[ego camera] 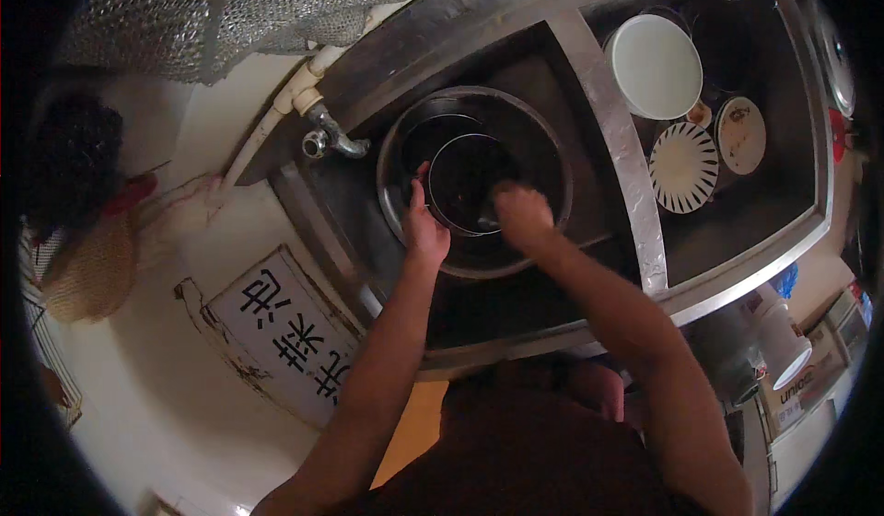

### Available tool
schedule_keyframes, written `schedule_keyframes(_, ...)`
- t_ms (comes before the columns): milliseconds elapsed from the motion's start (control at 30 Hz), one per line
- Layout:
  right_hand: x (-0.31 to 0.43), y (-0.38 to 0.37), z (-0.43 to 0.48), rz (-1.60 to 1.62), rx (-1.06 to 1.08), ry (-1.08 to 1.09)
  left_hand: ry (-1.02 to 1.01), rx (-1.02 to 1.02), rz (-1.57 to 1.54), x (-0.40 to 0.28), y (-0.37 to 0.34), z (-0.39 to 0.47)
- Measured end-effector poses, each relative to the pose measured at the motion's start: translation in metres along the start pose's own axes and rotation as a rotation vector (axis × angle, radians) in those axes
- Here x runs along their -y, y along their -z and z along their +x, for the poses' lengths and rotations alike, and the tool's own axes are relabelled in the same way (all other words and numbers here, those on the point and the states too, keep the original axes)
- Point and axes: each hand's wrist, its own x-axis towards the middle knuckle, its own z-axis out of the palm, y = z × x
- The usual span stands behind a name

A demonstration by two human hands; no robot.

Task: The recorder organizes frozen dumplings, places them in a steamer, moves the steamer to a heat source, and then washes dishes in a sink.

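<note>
A dark round pot or pan (464,171) with a thin bright rim is tilted inside a large round metal basin (476,272). My left hand (424,229) grips this vessel by its left side, thumb and fingers along the rim. At its right side is my right hand (523,215), curled and blurred by motion. A small greyish patch (487,222) shows beside the right fingers; whether they hold it is unclear. Behind the vessel, the curved rim of another round piece (442,117) shows in the basin. The basin stands in the left sink compartment (594,191). The vessel's inside is too dark to read.
A metal divider (613,136) separates the right compartment, which holds a white round container (656,67), a black-striped plate (684,167) and a stained plate (742,135). A metal tap (338,136) juts over the sink's left edge. Silvery mesh (262,12) hangs at the upper left.
</note>
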Motion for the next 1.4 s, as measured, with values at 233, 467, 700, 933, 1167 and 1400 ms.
schedule_keyframes(233,-0.004,-0.012,0.06,0.171,-0.195,0.064,0.113,0.018,-0.127,0.01,-0.001,-0.022)
schedule_keyframes(467,0.018,-0.01,-0.001,0.322,-0.088,0.165,0.046,-0.012,-0.107,0.002,-0.002,-0.024)
schedule_keyframes(700,0.012,0.03,0.017,0.133,0.048,-0.034,-0.026,0.139,-0.095,-0.014,0.004,-0.026)
schedule_keyframes(933,0.024,0.023,0.043,0.294,-0.252,0.197,0.031,0.076,-0.181,0.0,-0.012,-0.04)
schedule_keyframes(1167,0.028,-0.031,0.0,0.292,0.009,0.125,0.005,-0.016,-0.072,-0.007,-0.007,-0.03)
schedule_keyframes(1400,0.004,0.02,-0.001,0.303,-0.103,0.068,-0.03,0.011,-0.093,-0.011,-0.004,-0.029)
